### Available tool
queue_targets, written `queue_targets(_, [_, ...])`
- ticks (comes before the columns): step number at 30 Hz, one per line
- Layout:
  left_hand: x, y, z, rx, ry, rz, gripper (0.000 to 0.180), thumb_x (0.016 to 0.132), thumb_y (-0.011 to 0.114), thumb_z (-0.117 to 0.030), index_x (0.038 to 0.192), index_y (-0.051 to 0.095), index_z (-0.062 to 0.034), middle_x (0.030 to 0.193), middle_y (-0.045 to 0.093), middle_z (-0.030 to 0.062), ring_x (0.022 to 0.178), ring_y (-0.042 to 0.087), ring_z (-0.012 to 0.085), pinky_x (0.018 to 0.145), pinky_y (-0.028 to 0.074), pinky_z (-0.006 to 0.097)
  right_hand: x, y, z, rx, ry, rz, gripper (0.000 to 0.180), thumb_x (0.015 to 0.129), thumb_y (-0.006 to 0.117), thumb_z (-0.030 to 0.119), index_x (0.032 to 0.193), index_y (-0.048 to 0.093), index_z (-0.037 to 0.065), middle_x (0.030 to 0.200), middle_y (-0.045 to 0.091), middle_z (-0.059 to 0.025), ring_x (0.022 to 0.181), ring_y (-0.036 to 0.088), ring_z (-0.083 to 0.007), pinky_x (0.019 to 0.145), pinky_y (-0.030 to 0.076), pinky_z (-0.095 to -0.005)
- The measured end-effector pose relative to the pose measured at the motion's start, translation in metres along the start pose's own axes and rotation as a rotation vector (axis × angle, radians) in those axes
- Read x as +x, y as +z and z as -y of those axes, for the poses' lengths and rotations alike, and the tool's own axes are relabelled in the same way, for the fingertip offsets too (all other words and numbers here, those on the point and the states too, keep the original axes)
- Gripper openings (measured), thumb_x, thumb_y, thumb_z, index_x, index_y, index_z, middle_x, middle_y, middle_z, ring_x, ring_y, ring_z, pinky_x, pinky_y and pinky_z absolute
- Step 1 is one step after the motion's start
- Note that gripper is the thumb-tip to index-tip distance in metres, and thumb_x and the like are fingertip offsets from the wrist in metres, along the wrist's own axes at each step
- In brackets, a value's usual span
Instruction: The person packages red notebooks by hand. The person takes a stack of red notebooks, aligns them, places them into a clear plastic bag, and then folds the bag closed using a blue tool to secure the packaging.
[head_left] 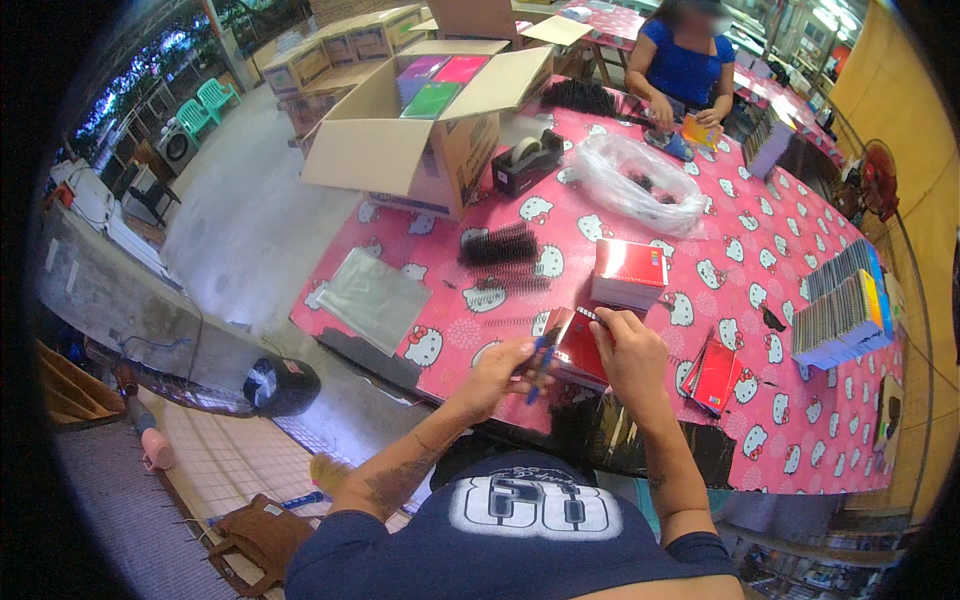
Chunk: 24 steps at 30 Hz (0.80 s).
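Note:
My left hand (500, 377) is closed around a small blue-handled tool (540, 372), whose exact kind I cannot make out. It is at the left side of a red-covered notebook (580, 345) lying at the table's near edge. My right hand (632, 352) grips that notebook's right side, thumb and fingers bent at its upper corner. Just beyond stands a stack of red notebooks (630, 272). Loose dark spiral coils (498, 246) lie in a heap to the left of the stack. A few red notebooks (714, 375) lie fanned to the right of my right hand.
On the pink patterned table are a clear plastic sheet (375, 298), a black tape dispenser (528, 162) and a bundled plastic bag (640, 185). An open carton (400, 155) holds notebooks. Spiral-bound stacks (842, 308) stand right. Across sits a person in blue (688, 65), handling a yellow-orange notebook.

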<state>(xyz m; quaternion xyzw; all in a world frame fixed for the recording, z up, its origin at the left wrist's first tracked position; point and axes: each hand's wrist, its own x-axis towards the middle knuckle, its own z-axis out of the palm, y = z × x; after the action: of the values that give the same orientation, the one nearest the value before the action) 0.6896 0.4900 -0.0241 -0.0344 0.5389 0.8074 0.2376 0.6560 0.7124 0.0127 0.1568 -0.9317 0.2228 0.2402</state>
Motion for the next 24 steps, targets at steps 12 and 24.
queue_targets(12, [0.024, 0.002, -0.008, -0.158, -0.079, 0.112, 0.043, 0.104, 0.043, -0.035, 0.120, 0.055, 0.0034, 0.105, 0.068, 0.0233, 0.089, 0.072, 0.0333, 0.075, 0.062, 0.046, -0.003, 0.002, 0.005, -0.023, 0.007, -0.002, 0.018, 0.091, 0.066, 0.028, 0.102, 0.069, 0.014, 0.087, 0.068, -0.0040, 0.068, 0.067, -0.0276, 0.062, 0.052, -0.0402])
queue_targets(24, [0.021, -0.051, -0.019, 0.802, 0.356, -0.043, 0.038, 0.092, 0.061, -0.013, 0.129, 0.064, -0.0090, 0.105, 0.065, 0.0135, 0.097, 0.061, 0.0272, 0.089, 0.047, 0.037, -0.009, -0.019, -0.023, -0.092, 0.031, 0.058, 0.017, 0.088, 0.067, 0.024, 0.100, 0.067, 0.011, 0.090, 0.068, -0.0084, 0.084, 0.067, -0.0288, 0.070, 0.053, -0.0396])
